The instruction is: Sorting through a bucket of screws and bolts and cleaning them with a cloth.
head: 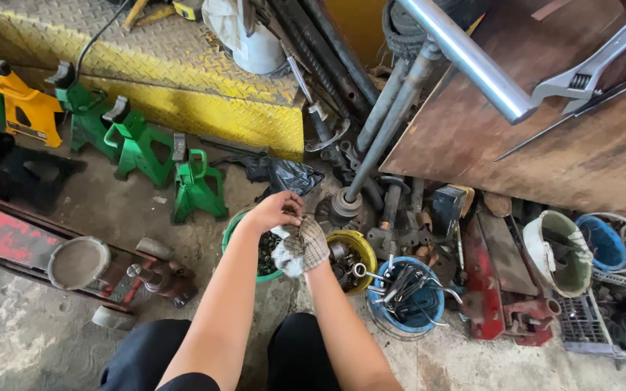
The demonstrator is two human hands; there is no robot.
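right hand (306,250) hidden in checked rag (300,248)

Both forearms are bare, with no sleeves showing; the left hand (275,210) is ungloved. The right hand (304,246) wears a grubby checked fabric glove; the legs are in black trousers (146,355).

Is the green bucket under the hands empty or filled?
Filled: the green bucket holds dark small metal parts near its rim.

Both my forearms reach forward — left hand (275,210) curled shut, right hand (304,246) clenched just beside it.
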